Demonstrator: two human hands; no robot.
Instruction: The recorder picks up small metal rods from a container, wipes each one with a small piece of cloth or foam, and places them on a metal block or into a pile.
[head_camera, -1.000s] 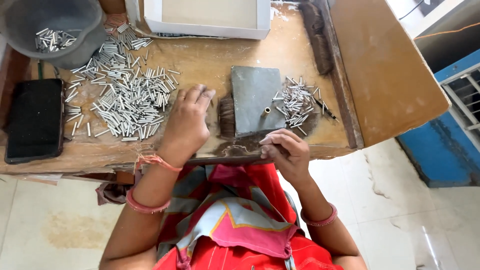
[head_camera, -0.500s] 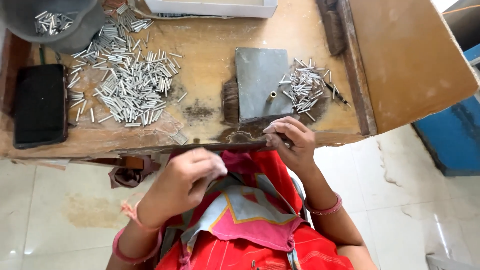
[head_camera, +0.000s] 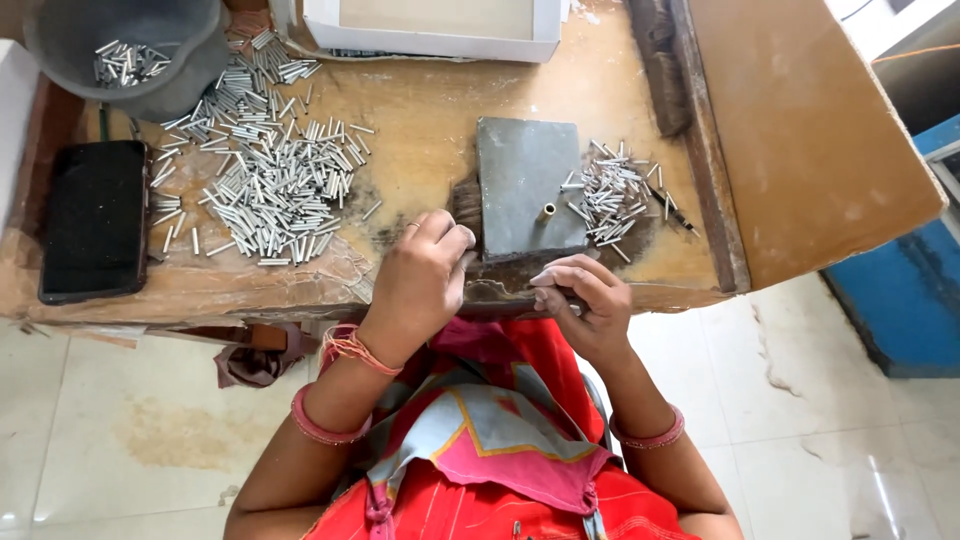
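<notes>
At the near edge of the bench (head_camera: 420, 110) the right hand (head_camera: 580, 300) is curled, its grip narrow with fingertips pinched together; whether anything is held in it I cannot tell. Just beside it, the left hand (head_camera: 425, 270) rests on the bench edge with fingers bent and closed, touching the worn patch left of the grey block (head_camera: 525, 185); what it holds, if anything, is hidden. The block lies flat, with a small brass tube (head_camera: 547, 212) standing near its right side. Right of the block lies a small pile of thin pins (head_camera: 610, 195). Left, a large scatter of metal tubes (head_camera: 270, 175) spreads beside a black phone (head_camera: 95, 220). Farther back stand a grey bucket (head_camera: 150, 40) holding some tubes and a white tray (head_camera: 435, 25).
</notes>
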